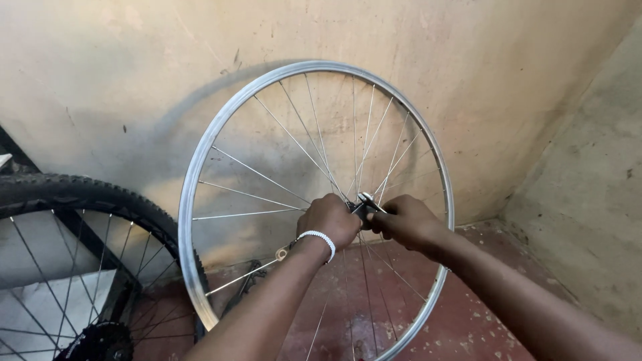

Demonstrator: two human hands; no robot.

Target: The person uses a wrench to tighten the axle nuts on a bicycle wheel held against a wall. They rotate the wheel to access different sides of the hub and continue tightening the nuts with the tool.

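1. Nearest the camera, two forearms reach forward. The left hand (pixel 329 219), with a white beaded bracelet (pixel 319 239) at its wrist, is curled into a closed fist at the middle of a bare wheel rim (pixel 200 160).
2. Just beside it, the right hand (pixel 409 222) is also closed, its fingers wrapped around the other side of the hub (pixel 364 204). Both hands pinch the hub and axle end between them; what exactly the fingers grip there is hidden by the knuckles.
3. The silver wheel stands upright on the red floor (pixel 481 321), ringing both hands, its top leaning towards the wall beyond them.
4. Judging by its look, the wheel is light and stiff at the rim. The thin spokes (pixel 267 177) fanning out from the hands seem easy to bend, and the polished metal may be slippery. The hub, where the hands are, or the rim edge looks the soundest place to hold.
5. Below and left of the left hand, a second wheel with a black knobbly tyre (pixel 80 190) and a dark sprocket cluster (pixel 100 342) stands well apart.
6. Beyond the hands, a stained cream wall (pixel 134 60) meets a greyer wall (pixel 595 174) at a corner to the right.
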